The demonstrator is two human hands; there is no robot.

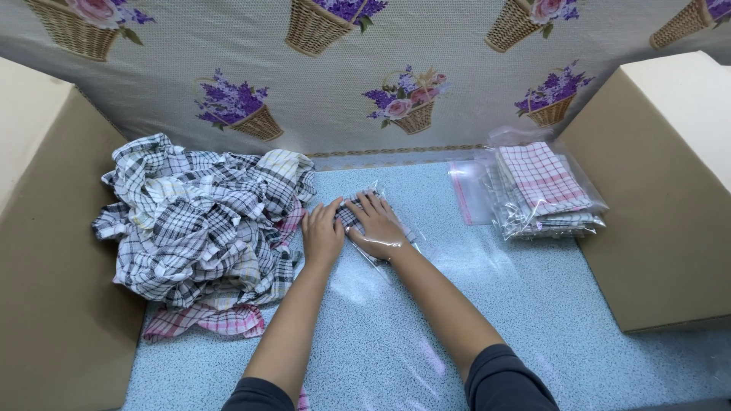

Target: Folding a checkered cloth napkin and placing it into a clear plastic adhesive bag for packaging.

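Both your forearms come in from 6 o'clock and angle toward the middle of the blue speckled surface [533, 304]. Your left hand [323, 232] lies flat, palm down, fingers straight and held close together, pointing to 12. Your right hand [375, 221] is flat too, fingers slightly fanned and pointing to about 11, pressing down on a folded black-and-white checked cloth [352, 215] that sits inside a clear plastic bag [384, 251]. Neither hand is pinching anything, just pressing.

The bagged cloth sits mid-surface, right under your hands. Most of it is covered, so its long axis looks like it runs roughly 10 to 4, but I can't say for sure.

At 9 o'clock there's a loose heap of checked cloths [202, 228], mostly black and white, with a pink one poking out underneath. At 2 o'clock sits a stack of clear packages [544, 190], flat rectangles, a pink checked cloth on top. Just left of it lies an empty clear bag [468, 190] with a pink strip.
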